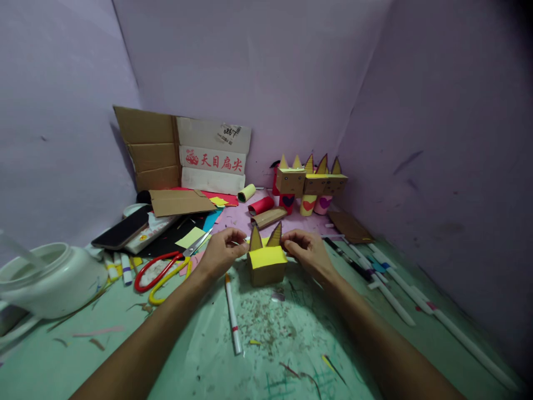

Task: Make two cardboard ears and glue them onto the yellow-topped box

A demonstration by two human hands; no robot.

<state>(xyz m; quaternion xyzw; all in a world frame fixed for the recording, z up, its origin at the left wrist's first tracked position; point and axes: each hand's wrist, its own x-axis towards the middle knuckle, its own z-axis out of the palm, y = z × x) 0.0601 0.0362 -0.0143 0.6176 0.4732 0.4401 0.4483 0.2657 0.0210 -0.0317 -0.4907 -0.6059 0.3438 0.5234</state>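
Observation:
A small cardboard box (267, 273) with a yellow paper top stands on the green table between my hands. Two pointed cardboard ears (273, 235) with dark edges rise from its far side. The curled fingers of my left hand (225, 253) meet the box beside its left ear. On the other side, my right hand (308, 253) has thumb and forefinger closed at the right ear. The far fingertips of both hands are partly hidden. An orange-tipped white marker (232, 316) lies in front of my left hand.
Red-and-yellow scissors (166, 272), a phone (121, 226) and a white teapot (54, 283) are at left. Eared cardboard figures (308, 186) and paper tubes (268, 216) stand or lie at the back. White sticks (453, 328) lie along the right wall. Cardboard (183, 153) leans behind.

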